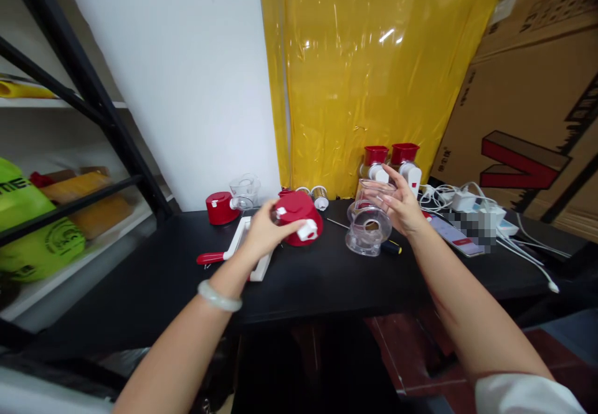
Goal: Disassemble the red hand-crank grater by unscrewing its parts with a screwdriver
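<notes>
My left hand [260,232] is closed around a round red base [299,205] with white clips, held tilted above the black table. On the right, my right hand [402,207] has its fingers at the upper part of a clear plastic grater body [365,237], which has a wide round opening and stands upright or just above the table. A white frame [262,267] lies partly behind my left hand. Near it is a white crank with a red grip [211,258]. A screwdriver [391,248] with a black and yellow handle lies behind the clear body.
Another red base [221,207] and clear body [245,185] stand at the back left. Metal grater drums [320,197] lie at the back. Two red-topped grater units [405,154] stand behind my right hand. A phone [455,235] and white cables [481,199] lie right.
</notes>
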Tool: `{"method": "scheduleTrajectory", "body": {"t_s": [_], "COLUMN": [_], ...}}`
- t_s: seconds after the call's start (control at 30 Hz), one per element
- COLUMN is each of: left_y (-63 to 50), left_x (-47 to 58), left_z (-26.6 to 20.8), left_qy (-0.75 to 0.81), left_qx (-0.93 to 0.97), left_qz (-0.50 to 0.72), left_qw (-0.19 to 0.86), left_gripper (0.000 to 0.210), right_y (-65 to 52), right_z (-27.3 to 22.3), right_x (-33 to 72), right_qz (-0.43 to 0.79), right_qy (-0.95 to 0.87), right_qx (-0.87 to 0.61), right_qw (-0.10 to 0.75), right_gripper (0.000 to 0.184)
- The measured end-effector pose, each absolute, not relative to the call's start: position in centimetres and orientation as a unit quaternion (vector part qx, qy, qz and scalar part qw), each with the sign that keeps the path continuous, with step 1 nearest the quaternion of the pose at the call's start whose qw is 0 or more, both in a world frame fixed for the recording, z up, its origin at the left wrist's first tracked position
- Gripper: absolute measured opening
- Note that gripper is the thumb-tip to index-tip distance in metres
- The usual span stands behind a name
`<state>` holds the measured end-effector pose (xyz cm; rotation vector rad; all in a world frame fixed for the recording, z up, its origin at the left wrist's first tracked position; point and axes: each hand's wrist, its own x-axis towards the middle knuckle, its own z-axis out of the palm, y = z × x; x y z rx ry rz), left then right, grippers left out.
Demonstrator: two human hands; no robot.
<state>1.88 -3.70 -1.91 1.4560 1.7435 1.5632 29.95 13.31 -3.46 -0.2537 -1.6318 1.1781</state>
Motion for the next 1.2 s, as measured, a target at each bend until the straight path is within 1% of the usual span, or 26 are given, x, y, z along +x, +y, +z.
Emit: {"method": "scheduleTrajectory", "body": {"t_s": [0.1,0.17,0.3,0.4,0.63,0.83,1.0,1.1,1.2], "left_y": [-7.2,-8.8,-10.2,-9.9,-8.1,-8.3,-8.8,-9.4,-9.9], "left_x": [-4.3,-9.5,-18.3,-21.5,-23.7,-24.2,-24.3,-24.5,-24.4], "left_z": [0.4,1.0,0.2,-1.1,-3.2,-3.5,-3.3,-3.2,-3.1], "left_qy": [0.666,0.698,0.73,0.721,0.693,0.683,0.672,0.67,0.683], "left_qx": [0.478,0.447,0.418,0.427,0.43,0.427,0.422,0.425,0.414], "left_qz": [0.561,0.548,0.512,0.498,0.497,0.49,0.488,0.472,0.466], "left_qw": [0.117,0.109,0.174,0.224,0.296,0.334,0.363,0.385,0.38], "left_gripper": [0.077,0.079,0.075,0.077,0.08,0.088,0.08,0.081,0.079], "right_y": [13.2,13.3,13.5,13.6,13.9,15.0,15.7,16.0,16.2], "right_z": [-3.8,-4.2,-4.9,-5.5,-6.5,-7.1,-7.4,-7.7,-7.8], "right_x": [28.6,27.6,25.5,24.2,23.0,22.7,22.2,22.0,21.9], "right_qz": [0.505,0.513,0.524,0.523,0.546,0.546,0.531,0.526,0.524], "right_qy": [-0.679,-0.68,-0.682,-0.692,-0.704,-0.709,-0.72,-0.726,-0.731], "right_qx": [-0.098,-0.097,-0.099,-0.107,-0.111,-0.114,-0.122,-0.126,-0.123], "right_qw": [0.525,0.515,0.5,0.486,0.44,0.432,0.43,0.424,0.419], "right_gripper": [0.088,0.088,0.09,0.093,0.099,0.101,0.103,0.103,0.104]}}
